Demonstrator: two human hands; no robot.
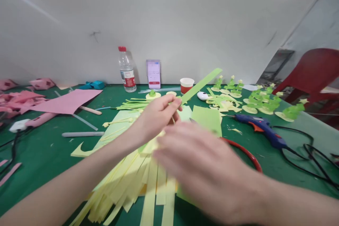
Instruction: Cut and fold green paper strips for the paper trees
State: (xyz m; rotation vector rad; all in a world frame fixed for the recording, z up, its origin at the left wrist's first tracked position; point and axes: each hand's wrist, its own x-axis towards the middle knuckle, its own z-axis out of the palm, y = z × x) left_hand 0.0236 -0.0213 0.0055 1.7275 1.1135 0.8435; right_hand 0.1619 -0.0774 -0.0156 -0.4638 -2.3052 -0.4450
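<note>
Up above the worktop (39,148), the left hand (156,114) pinches the lower end of a long green paper strip (201,84) between thumb and fingertips; its grip is narrow and closed on the paper, and the strip slants up and away to the right, clear of the surface. The right hand (201,169) is blurred, spread low over a fan of pale yellow paper strips (137,180) lying on the green cover; its fingers look loosely extended, but whether they hold anything I cannot tell. Under that hand's far edge a red-handled tool (246,153) curves out, most of it hidden. A sheet of light green paper (208,118) lies just beyond the hands. To the right rests a blue glue gun (262,127) with its black cord trailing off, and behind it stand small green paper trees (265,100) on pale discs. Against the white back panel stand a water bottle (127,69), a phone (153,74) and a red paper cup (186,85). Pink paper (66,100) lies at the left.
</note>
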